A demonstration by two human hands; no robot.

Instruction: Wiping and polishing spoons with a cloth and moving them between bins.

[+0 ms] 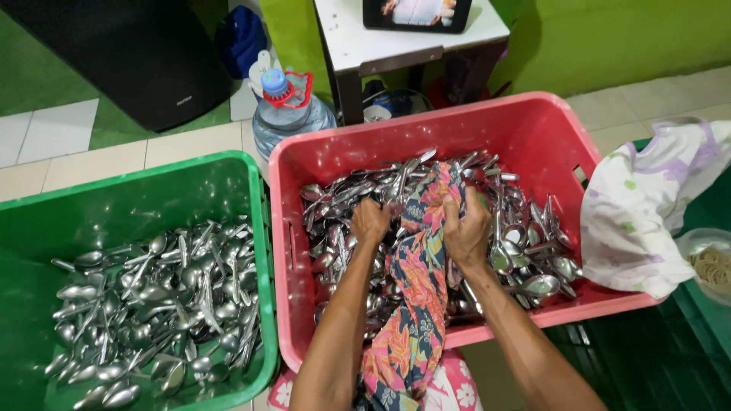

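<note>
Both my hands are inside a pink plastic tub point(533, 125) heaped with several metal spoons point(525, 251). A long floral cloth point(415, 297) runs from my lap up into the tub. My left hand point(370, 221) is closed on the cloth's left side, over the spoons. My right hand point(466, 228) grips the bunched upper end of the same cloth. The spoons under the cloth are hidden.
A green tub point(114, 202) at the left holds several more spoons point(152, 304). Behind the tubs stand a large water bottle point(289, 110), a white stool point(396, 46) and a black box point(129, 53). A pale printed cloth point(647, 205) and a small clear bowl point(712, 262) lie at the right.
</note>
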